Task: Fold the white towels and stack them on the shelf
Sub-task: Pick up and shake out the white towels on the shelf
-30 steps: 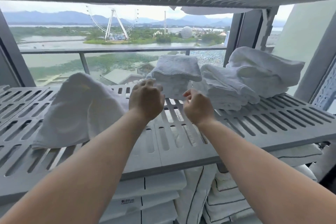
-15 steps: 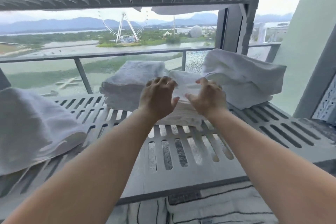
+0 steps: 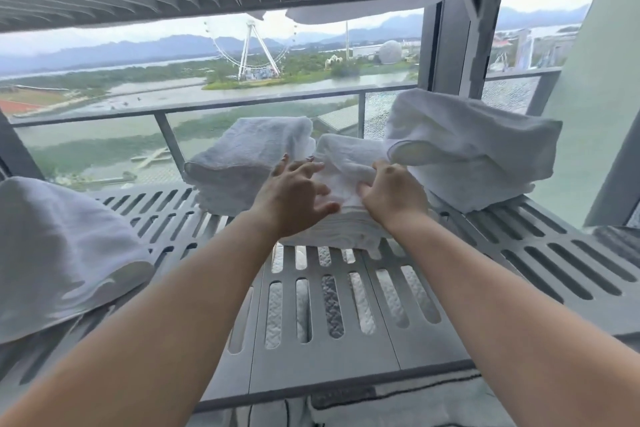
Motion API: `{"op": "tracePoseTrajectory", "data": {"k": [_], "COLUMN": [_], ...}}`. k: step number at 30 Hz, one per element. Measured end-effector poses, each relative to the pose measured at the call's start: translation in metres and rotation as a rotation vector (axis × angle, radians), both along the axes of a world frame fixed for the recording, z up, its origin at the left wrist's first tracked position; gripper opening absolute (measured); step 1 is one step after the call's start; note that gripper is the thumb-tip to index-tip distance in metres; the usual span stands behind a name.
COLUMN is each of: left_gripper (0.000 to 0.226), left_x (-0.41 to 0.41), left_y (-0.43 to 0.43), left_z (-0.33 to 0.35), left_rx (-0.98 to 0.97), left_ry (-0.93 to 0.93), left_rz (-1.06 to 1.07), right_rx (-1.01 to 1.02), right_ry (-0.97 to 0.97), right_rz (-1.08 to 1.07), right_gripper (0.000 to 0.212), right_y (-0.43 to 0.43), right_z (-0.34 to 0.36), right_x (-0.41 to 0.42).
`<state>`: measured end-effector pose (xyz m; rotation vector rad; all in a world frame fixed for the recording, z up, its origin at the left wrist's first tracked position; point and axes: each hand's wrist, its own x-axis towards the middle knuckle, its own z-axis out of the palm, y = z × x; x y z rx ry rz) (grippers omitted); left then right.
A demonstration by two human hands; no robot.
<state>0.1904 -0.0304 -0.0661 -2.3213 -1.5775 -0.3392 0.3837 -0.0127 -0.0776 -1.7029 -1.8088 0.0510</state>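
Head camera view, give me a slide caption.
Left hand touches, right hand grips a folded towel on the slatted shelf.

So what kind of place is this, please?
Probably a linen store high up in a hotel or flats: a slotted shelf holds folded white towels, more linen lies below, and the window looks down on a Ferris wheel.

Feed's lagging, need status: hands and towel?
Left hand open on middle towel. Right hand grips it. It sits on shelf between left stack and right stack. Nothing blocking.
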Motion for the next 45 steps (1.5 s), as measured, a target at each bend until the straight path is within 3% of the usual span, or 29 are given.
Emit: {"op": "tracePoseTrajectory", "data": {"k": [6, 16, 22, 27, 34, 38, 40, 45], "left_gripper": [0.036, 0.037, 0.033, 0.034, 0.066, 0.072, 0.067, 0.024], "left_x": [0.005, -0.004, -0.012, -0.014, 0.002, 0.014, 0.021, 0.028], "left_y": [-0.001, -0.01, -0.008, 0.0, 0.022, 0.035, 0.042, 0.047], "left_z": [-0.003, 0.008, 0.009, 0.014, 0.026, 0.03, 0.032, 0.044], "left_rx": [-0.023, 0.007, -0.026, 0.077, 0.143, 0.086, 0.089, 0.191], "left_ry": [-0.068, -0.169, -0.149, -0.172, -0.177, -0.198, -0.197, -0.209], "left_rz": [-0.01, -0.014, 0.015, 0.059, 0.032, -0.024, -0.031, -0.035], "right_rx": [0.078, 0.299, 0.317, 0.216, 0.231, 0.319, 0.373, 0.326], "right_ry": [0.068, 0.265, 0.369, 0.288, 0.327, 0.32, 0.358, 0.365], "right_rz": [-0.037, -0.082, -0.046, 0.093, 0.073, 0.116, 0.16, 0.261], "right_gripper": [0.036, 0.035, 0.033, 0.028, 0.03, 0.025, 0.021, 0.029], "right_y": [0.002, -0.01, -0.015, -0.021, -0.021, -0.027, -0.029, -0.028], "right_z": [-0.004, 0.011, 0.013, 0.008, -0.001, -0.012, -0.014, -0.014], "right_x": [-0.004, 0.003, 0.006, 0.0, 0.0, 0.003, 0.004, 0.01]}}
